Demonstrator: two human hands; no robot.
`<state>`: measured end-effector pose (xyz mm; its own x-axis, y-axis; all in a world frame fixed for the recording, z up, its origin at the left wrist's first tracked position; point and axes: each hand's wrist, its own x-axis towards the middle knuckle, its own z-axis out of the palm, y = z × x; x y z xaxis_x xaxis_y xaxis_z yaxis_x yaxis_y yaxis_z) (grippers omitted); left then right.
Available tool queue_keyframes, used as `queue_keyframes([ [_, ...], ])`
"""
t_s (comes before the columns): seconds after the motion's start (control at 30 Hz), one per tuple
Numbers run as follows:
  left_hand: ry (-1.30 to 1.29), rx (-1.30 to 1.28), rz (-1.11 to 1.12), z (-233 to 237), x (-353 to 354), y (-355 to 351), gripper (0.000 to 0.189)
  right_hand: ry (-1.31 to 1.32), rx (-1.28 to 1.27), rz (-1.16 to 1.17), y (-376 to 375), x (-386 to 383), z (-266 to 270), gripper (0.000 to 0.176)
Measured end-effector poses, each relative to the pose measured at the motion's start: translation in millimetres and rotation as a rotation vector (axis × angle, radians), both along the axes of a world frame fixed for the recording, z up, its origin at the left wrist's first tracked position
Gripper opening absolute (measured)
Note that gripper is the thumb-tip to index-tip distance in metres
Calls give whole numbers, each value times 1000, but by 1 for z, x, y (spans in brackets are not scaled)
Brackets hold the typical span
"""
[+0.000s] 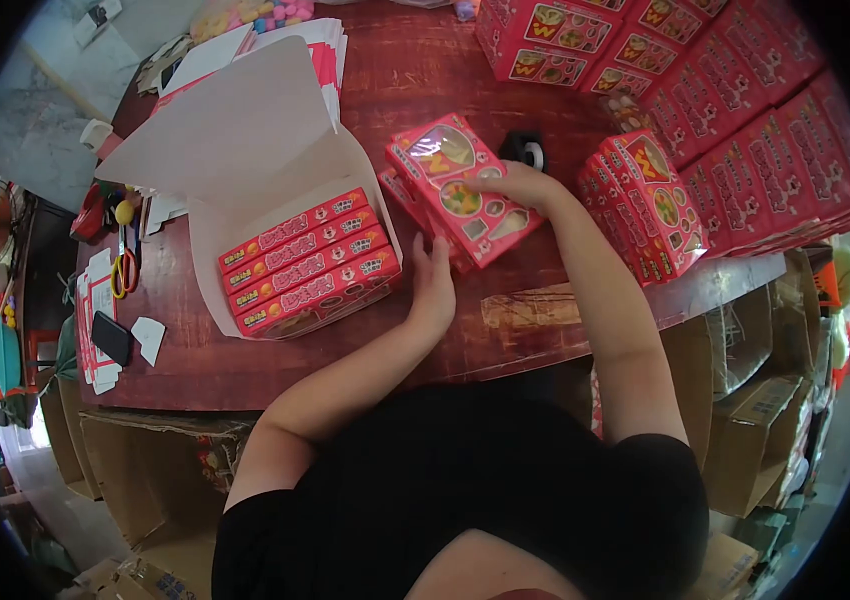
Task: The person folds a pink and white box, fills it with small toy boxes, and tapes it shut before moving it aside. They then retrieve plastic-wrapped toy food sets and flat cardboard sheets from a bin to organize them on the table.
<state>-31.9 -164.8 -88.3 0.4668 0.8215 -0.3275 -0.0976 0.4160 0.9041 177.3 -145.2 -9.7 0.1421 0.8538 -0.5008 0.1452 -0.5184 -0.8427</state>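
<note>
Pink printed toy boxes (pixel 460 185) with clear windows lie stacked and slightly fanned in the middle of the red table. Across the upper box's right side, my right hand (pixel 523 187) grips it with fingers over the printed face. My left hand (pixel 433 283) is at the stack's lower left edge, fingers stretched out against its side. Just left of it stands a white-lined carton (pixel 207 270) with its lid up. Several similar pink boxes (pixel 310 262) stand on edge in a row inside, their printed narrow sides facing up.
More pink boxes (pixel 645 205) stand in a group at the right, beside tall stacks of pink packages (pixel 785 150). A black tape dispenser (pixel 523 150) sits behind my right hand. Scissors (pixel 124 268) and a black phone (pixel 112 338) lie left. Cardboard cartons (pixel 760 420) stand below the table edge.
</note>
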Motion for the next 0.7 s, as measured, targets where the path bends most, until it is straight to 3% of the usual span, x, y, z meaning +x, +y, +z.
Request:
queue_keyframes([
  [0.1, 34, -252, -164, 36, -24, -5, 88, -72, -16, 68, -27, -3, -12, 53],
  [0.27, -38, -263, -159, 34, -15, 5, 79, 50, -10, 145, -41, -16, 4, 65],
  [0.37, -90, -311, -122, 40, -5, 2, 74, 147, 72, 6, -50, -19, -20, 76],
  [0.47, -69, -116, -90, 13, -8, 3, 69, -83, 210, -194, -82, -45, -8, 96],
  [0.57, -215, 163, -199, 51, -23, -11, 69, -35, 511, -421, -120, -72, -3, 114],
  [0.6, -207, 227, -269, 45, -30, -11, 87, -138, 551, -417, -134, -78, -4, 116],
  [0.7, -454, 271, -505, 60, -45, -12, 135, -51, 562, -333, -173, -86, -21, 125],
])
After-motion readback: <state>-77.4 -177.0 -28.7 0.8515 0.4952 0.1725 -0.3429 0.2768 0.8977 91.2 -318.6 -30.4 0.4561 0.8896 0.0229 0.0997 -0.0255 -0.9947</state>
